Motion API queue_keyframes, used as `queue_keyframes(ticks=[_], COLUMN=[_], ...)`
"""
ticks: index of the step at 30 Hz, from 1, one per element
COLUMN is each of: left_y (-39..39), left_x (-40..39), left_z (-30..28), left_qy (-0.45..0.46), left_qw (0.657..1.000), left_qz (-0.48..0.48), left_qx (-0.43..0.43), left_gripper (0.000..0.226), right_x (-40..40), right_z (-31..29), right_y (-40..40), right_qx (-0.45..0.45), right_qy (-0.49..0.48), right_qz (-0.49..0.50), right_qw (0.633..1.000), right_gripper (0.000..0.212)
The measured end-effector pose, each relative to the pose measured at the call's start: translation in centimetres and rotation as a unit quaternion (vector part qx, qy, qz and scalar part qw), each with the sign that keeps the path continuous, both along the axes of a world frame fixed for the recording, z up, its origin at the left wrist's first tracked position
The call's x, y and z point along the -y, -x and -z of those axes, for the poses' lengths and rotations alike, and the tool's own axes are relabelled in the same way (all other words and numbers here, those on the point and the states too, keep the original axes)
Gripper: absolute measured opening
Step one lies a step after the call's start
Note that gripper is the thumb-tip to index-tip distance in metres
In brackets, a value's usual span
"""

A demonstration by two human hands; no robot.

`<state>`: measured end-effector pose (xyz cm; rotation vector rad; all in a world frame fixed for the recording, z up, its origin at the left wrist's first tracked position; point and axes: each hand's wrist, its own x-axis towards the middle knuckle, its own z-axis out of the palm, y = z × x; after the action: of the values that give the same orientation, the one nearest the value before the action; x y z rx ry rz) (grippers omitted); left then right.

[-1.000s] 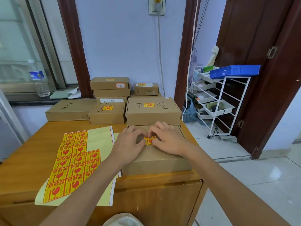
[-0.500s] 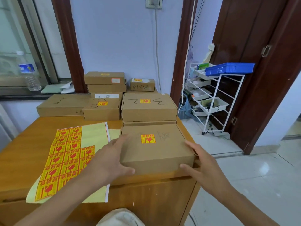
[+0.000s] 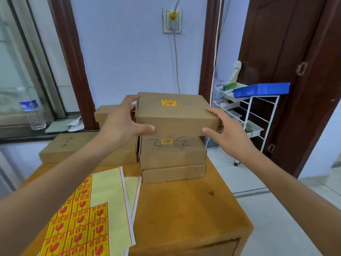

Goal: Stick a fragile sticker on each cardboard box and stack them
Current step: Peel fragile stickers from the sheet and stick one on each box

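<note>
I hold a flat cardboard box (image 3: 177, 115) in the air between both hands; a yellow-and-red fragile sticker (image 3: 169, 103) sits on its lid. My left hand (image 3: 121, 122) grips its left side, thumb along the front face. My right hand (image 3: 227, 132) grips its right front corner. Right below it stands a stack of two boxes (image 3: 172, 157), the upper one marked with a sticker and handwritten digits. A sheet of fragile stickers (image 3: 81, 224) lies on the wooden table (image 3: 184, 209) at the front left.
More cardboard boxes (image 3: 62, 146) stand at the back left of the table, partly hidden by my left arm. A water bottle (image 3: 33, 113) stands on the window sill. A white wire rack with a blue tray (image 3: 262, 89) stands right of the table.
Both hands pressed the sticker on the box, then moved to its sides. The box has been lifted off the table front and now hangs over the stack of two boxes.
</note>
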<state>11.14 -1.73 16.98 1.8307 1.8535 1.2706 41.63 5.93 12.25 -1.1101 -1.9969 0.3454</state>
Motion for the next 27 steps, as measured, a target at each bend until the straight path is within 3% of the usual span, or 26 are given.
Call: queue_keyframes(ticks=[3, 6, 9, 12, 15, 19, 22, 25, 27], left_y=[0.0, 0.4, 1.1, 1.3, 3.1, 7.9, 11.6, 16.0, 18.9], left_x=[-3.0, -3.2, -3.3, -3.0, -1.9, 0.5, 3.0, 5.1, 6.3], left_z=[4.4, 7.7, 8.2, 7.5, 6.6, 5.3, 4.6, 5.4, 6.8], left_qy=[0.062, 0.104, 0.092, 0.103, 0.127, 0.145, 0.145, 0.155, 0.154], left_qw=[0.997, 0.993, 0.994, 0.994, 0.992, 0.988, 0.983, 0.977, 0.975], left_qz=[-0.009, -0.012, -0.007, 0.008, 0.018, -0.021, -0.066, -0.103, -0.137], left_qx=[-0.04, -0.056, -0.06, -0.045, -0.012, -0.045, -0.09, -0.102, -0.085], left_gripper=[0.099, 0.088, 0.085, 0.089, 0.086, 0.072, 0.067, 0.07, 0.084], right_x=[-2.4, -2.5, -2.6, -2.5, -1.7, 0.9, 3.4, 5.6, 6.6], right_z=[3.5, 6.1, 6.2, 5.7, 5.1, 4.2, 3.5, 3.7, 4.6], right_y=[0.4, 0.3, 0.4, 0.9, 1.8, 6.3, 12.2, 19.6, 24.8], right_qx=[0.074, 0.071, 0.067, 0.082, 0.115, 0.23, 0.262, 0.263, 0.224], right_qy=[0.054, 0.064, 0.057, 0.06, 0.008, -0.13, -0.181, -0.243, -0.203], right_qz=[-0.011, -0.037, -0.028, -0.012, 0.018, 0.013, -0.049, -0.172, -0.225], right_qw=[0.996, 0.995, 0.996, 0.995, 0.993, 0.964, 0.947, 0.918, 0.926], right_gripper=[0.064, 0.066, 0.069, 0.084, 0.095, 0.082, 0.067, 0.058, 0.055])
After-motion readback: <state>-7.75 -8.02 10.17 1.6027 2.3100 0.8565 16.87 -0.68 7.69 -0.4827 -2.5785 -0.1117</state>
